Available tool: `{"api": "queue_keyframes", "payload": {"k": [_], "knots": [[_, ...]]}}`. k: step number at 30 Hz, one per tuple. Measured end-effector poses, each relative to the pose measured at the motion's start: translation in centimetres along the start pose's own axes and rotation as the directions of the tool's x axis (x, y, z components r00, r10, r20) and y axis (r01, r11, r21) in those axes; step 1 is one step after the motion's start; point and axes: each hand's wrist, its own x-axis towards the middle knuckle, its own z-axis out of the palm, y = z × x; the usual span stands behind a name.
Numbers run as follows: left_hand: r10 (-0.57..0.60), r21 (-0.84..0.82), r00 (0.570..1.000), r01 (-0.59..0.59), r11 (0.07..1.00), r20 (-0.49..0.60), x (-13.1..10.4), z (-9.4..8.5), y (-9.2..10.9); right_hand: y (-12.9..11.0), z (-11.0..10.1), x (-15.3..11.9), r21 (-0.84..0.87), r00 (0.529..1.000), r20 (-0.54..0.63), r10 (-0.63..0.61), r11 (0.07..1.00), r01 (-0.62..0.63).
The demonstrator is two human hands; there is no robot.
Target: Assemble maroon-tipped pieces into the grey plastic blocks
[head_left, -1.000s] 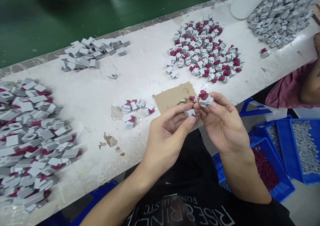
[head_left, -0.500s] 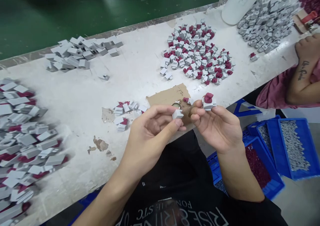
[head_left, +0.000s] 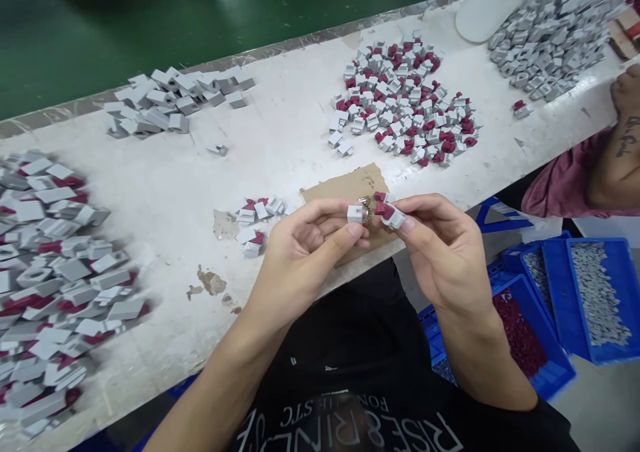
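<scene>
One grey block (head_left: 355,213) sits pinched in our left hand (head_left: 305,252) at the frame's centre; our right hand (head_left: 443,252) grips a grey-and-maroon piece (head_left: 395,219) beside it. We've tipped that piece leftward (its maroon end (head_left: 384,210) was uppermost), so the two now seem to face each other.

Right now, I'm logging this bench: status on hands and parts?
Left hand: pinching gray block. Right hand: pinching maroon-and-gray piece. Held parts apart; metal item visible behind the gap, cardboard behind too.
</scene>
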Motion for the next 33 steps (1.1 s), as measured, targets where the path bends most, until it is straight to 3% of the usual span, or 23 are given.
{"api": "queue_keyframes", "payload": {"k": [15, 22, 29, 33], "knots": [[-0.025, 0.056, 0.999, 0.023, 0.998, 0.035, 0.1, 0.3, 0.2, -0.1, 0.1, 0.0, -0.128, 0.997, 0.035, -0.063, 0.990, 0.067], [0.014, 0.173, 0.997, -0.027, 0.985, 0.081, -0.4, 0.0, 1.0, -0.9, 0.1, -0.3, -0.096, 0.991, 0.117, -0.060, 0.993, 0.071], [0.077, 0.275, 0.997, -0.081, 0.958, 0.023, -1.6, 0.2, 1.2, -0.4, 1.1, -1.1, -0.065, 0.994, 0.080, -0.076, 0.995, 0.082], [0.091, 0.389, 0.995, -0.102, 0.916, 0.047, -2.5, -0.2, 2.3, -1.0, 1.1, -1.3, -0.097, 0.981, 0.173, -0.086, 0.990, 0.104]]}}
